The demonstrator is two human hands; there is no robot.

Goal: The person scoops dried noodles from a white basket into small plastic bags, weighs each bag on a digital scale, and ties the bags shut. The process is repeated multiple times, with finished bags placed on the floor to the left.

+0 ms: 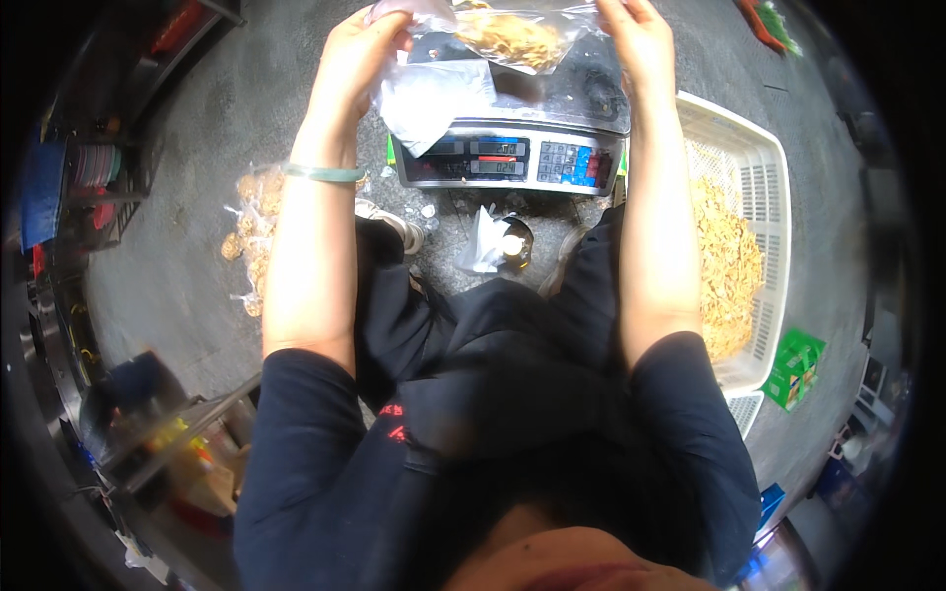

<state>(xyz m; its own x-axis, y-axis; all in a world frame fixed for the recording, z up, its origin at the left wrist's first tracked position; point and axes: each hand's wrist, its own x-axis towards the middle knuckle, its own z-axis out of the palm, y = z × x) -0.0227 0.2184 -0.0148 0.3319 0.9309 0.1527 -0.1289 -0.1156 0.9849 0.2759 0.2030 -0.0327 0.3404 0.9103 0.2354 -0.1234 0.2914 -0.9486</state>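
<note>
A transparent plastic bag (517, 43) holding yellowish shredded or strip-like food is stretched between my two hands at the top edge of the view. My left hand (368, 46), with a pale green bangle on its wrist, grips the bag's left side. On the other side, my right hand (640, 33) pinches the bag's right end. Under the hands stands an electronic scale (510, 159) with a lit display and keypad. Some white plastic bags (429, 100) lie over the left part of its platform and hang past its front.
To the right, a white plastic basket (776, 192) holds a heap of yellowish strips (728, 273). Several knotted bags of round brown pieces (255, 214) lie on the left floor. Between the feet are a crumpled white bag (482, 244) and a dark round object (519, 240). A green box (794, 367) sits beyond the basket.
</note>
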